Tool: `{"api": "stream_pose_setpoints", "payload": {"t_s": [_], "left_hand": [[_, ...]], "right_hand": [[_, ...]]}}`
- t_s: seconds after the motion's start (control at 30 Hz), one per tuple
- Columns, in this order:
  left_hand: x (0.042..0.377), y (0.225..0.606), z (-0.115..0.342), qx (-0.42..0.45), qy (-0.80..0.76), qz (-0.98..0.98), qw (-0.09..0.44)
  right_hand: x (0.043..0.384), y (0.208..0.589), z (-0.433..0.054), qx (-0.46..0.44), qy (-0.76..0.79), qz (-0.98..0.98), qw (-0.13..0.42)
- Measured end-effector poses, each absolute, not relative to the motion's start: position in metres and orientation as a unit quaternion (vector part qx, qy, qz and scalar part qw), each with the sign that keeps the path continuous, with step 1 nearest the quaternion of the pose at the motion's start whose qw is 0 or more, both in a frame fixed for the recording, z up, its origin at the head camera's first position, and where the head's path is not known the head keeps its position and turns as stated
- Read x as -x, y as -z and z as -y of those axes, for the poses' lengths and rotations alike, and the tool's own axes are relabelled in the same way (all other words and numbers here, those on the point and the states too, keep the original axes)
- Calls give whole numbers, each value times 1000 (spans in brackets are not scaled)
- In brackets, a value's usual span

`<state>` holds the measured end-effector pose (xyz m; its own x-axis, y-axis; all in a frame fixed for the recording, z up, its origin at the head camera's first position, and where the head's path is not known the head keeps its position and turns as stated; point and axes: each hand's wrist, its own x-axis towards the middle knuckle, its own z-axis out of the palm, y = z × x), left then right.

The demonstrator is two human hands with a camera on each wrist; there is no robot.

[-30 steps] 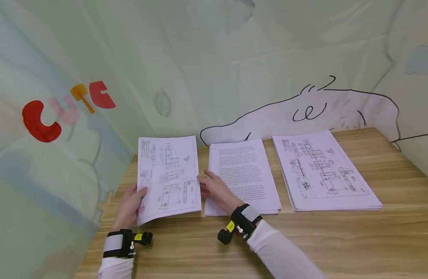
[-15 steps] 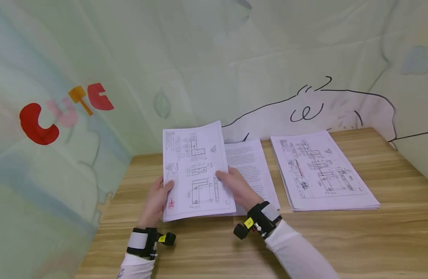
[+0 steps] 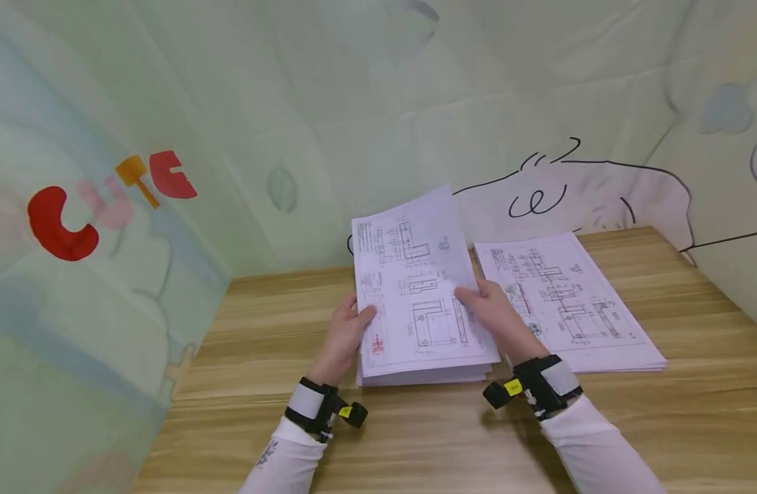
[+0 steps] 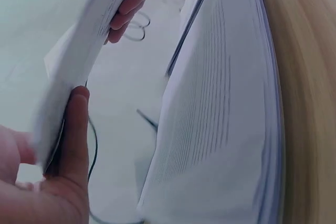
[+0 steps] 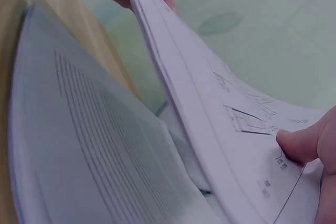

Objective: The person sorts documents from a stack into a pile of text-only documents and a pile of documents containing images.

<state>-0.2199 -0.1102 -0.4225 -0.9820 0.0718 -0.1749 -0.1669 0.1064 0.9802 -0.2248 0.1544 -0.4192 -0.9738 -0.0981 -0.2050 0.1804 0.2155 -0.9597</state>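
Observation:
A stack of technical drawing sheets [image 3: 403, 288] is held up by its two sides, thumbs on the printed face. The left hand [image 3: 341, 339] grips its left edge; in the left wrist view the left hand's fingers [image 4: 77, 129] lie behind the paper. On the opposite edge the right hand [image 3: 505, 319] pinches the sheets, its thumb pressing on the drawing in the right wrist view. Below the raised sheets lies a stack of text pages [image 4: 210, 108], mostly hidden in the head view. The wrist views show a gap between the two stacks.
Another stack of drawing sheets [image 3: 601, 322] lies on the wooden table [image 3: 261, 343], close beside the right hand. Behind the table hangs a printed cloth backdrop [image 3: 280, 103], which also runs along the left side.
The left-hand drawing sheets have been lifted and carried right, over the text pages. The right hand has gone from touching their edge to gripping it. The far-right stack stays put.

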Motion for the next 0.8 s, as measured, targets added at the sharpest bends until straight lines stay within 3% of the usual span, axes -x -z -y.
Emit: {"api": "stream_pose_setpoints", "payload": {"t_s": [0.2,0.4,0.8], "left_hand": [[225,420,77,-19,-632,-765,125],[233,420,37,-67,-584,-800,120],[240,420,-32,-84,-588,-793,140]], "right_hand": [[220,414,-196,-11,583,-809,72],[214,413,-236,-29,532,-845,40],[211,411,-299,-60,493,-866,54]]}}
